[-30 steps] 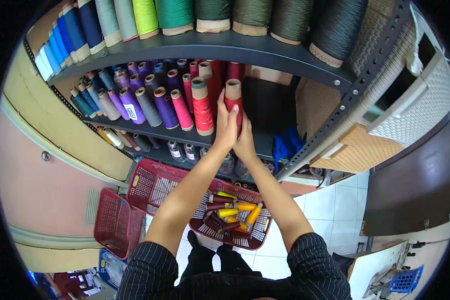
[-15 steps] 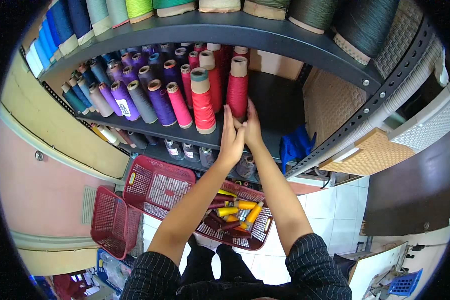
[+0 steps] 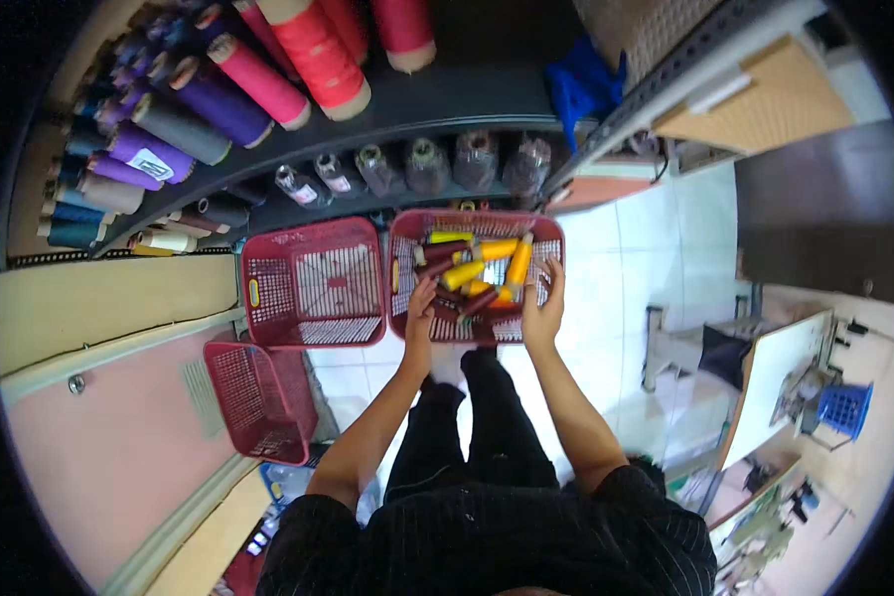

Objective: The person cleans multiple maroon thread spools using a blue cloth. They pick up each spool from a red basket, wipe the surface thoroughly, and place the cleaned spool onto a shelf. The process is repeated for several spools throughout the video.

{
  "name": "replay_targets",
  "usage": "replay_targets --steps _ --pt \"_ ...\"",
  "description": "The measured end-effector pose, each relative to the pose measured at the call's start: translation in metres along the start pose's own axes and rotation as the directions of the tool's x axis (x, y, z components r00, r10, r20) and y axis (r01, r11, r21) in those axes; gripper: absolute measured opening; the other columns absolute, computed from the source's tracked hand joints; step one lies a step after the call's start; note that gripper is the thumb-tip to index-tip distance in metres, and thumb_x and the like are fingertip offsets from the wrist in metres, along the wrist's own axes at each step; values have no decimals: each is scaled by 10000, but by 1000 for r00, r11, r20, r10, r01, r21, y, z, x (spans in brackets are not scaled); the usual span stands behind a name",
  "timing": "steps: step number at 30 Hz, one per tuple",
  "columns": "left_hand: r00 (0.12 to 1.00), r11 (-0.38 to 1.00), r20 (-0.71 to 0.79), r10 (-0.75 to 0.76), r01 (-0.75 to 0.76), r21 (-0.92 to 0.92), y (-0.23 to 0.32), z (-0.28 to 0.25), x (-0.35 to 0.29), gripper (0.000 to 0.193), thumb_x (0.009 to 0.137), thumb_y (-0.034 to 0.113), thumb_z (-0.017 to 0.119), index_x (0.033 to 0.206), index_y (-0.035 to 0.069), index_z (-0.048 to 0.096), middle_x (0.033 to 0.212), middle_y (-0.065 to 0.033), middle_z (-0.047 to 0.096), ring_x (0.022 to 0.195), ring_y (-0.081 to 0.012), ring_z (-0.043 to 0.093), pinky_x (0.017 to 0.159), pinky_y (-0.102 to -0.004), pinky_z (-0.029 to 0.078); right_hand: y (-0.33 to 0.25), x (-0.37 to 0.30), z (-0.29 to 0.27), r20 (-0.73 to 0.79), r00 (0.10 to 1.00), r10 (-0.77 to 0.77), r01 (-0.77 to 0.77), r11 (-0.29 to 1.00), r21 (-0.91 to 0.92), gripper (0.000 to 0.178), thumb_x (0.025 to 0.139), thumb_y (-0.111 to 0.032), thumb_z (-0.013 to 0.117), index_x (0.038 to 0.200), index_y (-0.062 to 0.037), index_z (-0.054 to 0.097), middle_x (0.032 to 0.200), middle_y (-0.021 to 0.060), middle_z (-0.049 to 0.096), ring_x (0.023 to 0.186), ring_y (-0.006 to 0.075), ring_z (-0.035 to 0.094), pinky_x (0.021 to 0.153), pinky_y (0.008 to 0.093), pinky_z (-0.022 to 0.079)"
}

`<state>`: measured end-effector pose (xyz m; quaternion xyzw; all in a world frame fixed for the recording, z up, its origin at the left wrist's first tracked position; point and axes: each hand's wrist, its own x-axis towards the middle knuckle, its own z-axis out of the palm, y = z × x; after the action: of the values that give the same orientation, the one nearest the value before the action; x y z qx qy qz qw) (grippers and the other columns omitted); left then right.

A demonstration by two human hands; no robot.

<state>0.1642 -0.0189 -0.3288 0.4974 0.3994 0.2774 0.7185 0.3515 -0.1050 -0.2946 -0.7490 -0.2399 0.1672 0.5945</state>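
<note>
We have both hands at the plum-red mesh basket (image 3: 549,238) on the floor, where the thread spools lie in a loose heap, crossing one another. Our left hand (image 3: 420,313) is at the basket's left part, just beside a maroon thread spool (image 3: 434,268); we cannot tell whether its fingers close on anything. Our right hand (image 3: 543,313) stands at the right side, thumb apart from extended fingers, nothing visibly gripped, near an orange-yellow thread spool (image 3: 518,263). A lemon-yellow thread spool (image 3: 463,275) lies between the hands, tilted across the pile.

We judge each spool light and firm, its core stiff, its wound thread slightly yielding and perhaps slick. The bare core end, or a wrap around the middle, looks the safest hold; pinching the winding's edge could slip or loosen strands. The basket seems to be stiff plastic that may flex a little when loaded, so we would hold opposite rims evenly. Beyond it, dark wrapped thread cones (image 3: 426,167) line the lower shelf.
</note>
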Motion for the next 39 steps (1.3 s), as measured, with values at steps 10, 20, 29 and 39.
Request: replay_targets --steps 10,20,29,39 --pt "964 908 -130 -231 262 327 -149 -127 -43 343 931 279 405 1142 32 513 1118 -81 482 1058 -193 451 944 -324 350 152 -155 2 -27 921 388 -379 881 -284 513 857 -206 602 1298 -2 440 1131 211 592 1075 324 561 937 384 411" --pt "965 739 150 -216 61 671 -262 -120 20 181 864 69 545 1038 36 584 920 -98 608 873 -236 590 807 -359 459 328 -182 44 -28 870 492 -467 804 -368 215 854 -134 568 994 7 650 882 183 683 849 297 670 735 360 507" --pt "873 336 219 -436 -68 939 -413 -148 106 373 731 139 702 1066 41 572 1013 -155 616 991 -319 578 881 -401 452 467 -155 107 327 660 677 -323 649 -689 244 820 -160 486 917 -20 661 860 235 652 839 373 641 794 438 510" --pt "791 255 371 -487 -277 926 -485 -92 109 650 682 95 743 1272 144 473 1368 -183 367 1192 -391 441 992 -453 393 467 -141 139 192 698 690 -349 563 -749 260 784 -261 619 994 -111 648 933 180 643 928 357 607 816 436 494"
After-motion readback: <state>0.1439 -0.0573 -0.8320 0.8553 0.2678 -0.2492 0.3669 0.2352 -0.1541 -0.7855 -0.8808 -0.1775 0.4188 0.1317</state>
